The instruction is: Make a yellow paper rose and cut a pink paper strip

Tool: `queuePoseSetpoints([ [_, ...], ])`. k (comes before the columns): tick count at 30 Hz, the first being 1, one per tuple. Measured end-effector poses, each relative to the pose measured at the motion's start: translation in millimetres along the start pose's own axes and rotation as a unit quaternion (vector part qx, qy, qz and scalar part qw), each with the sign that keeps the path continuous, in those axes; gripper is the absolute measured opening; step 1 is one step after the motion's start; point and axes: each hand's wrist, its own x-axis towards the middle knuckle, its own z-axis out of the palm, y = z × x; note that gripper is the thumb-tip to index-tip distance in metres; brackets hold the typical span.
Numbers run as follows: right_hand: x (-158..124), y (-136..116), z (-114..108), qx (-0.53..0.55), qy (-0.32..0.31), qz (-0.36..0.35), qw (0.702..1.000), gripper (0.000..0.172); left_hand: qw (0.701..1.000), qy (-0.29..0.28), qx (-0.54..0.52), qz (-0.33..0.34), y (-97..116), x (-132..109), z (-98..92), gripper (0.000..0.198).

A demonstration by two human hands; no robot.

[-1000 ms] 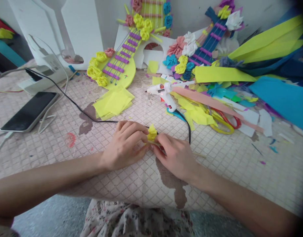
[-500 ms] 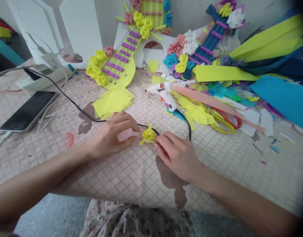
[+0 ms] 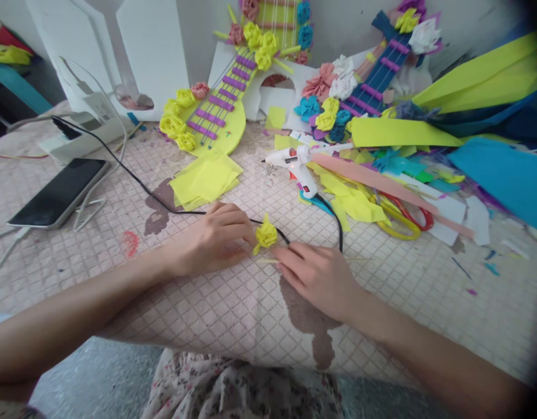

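Note:
Between my hands is a small yellow paper flower (image 3: 265, 235) made of crinkled petals. My left hand (image 3: 218, 241), fingers curled, pinches the flower's left edge near its base. My right hand (image 3: 316, 273) is closed on a thin pale wooden stick (image 3: 267, 261) that lies sideways just below the flower, its other end passing out to the right of the hand. The right fingertips are close beside the flower; contact cannot be made out. A black cord (image 3: 179, 212) runs behind both hands.
A white glue gun (image 3: 298, 166) lies beyond my right hand, with yellow-handled scissors (image 3: 399, 224) and paper scraps to its right. Yellow paper squares (image 3: 205, 181) lie behind my left hand. A phone (image 3: 59, 192) and a power strip (image 3: 70, 142) are at left. Decorated paper guitars (image 3: 220, 113) stand behind.
The flower has come away from the stick, which now lies lower beneath it. My right hand has dropped slightly with the stick. The whole view has shifted a little.

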Motion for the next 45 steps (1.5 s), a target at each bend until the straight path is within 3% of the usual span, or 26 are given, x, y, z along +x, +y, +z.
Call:
queuePoseSetpoints([
  [10,0,7,-7,0.038,0.052,0.070,0.995,0.022,0.999,0.038,0.004,-0.018,7,2,3.7,0.013],
  [16,1,0,-3,0.057,0.016,0.037,0.998,0.022,0.998,0.051,0.020,-0.006,4,1,5.0,0.028],
  [33,10,-12,6,0.046,0.044,0.046,0.997,0.016,0.972,0.058,0.210,0.085,6,-3,9.1,0.009],
  [41,10,-11,7,0.046,0.043,0.044,0.997,0.013,0.959,0.113,0.229,0.126,4,-2,14.4,0.002],
  [45,11,-11,8,0.038,0.042,0.043,0.997,0.013,0.961,0.110,0.224,0.122,4,-2,13.5,0.003],
])
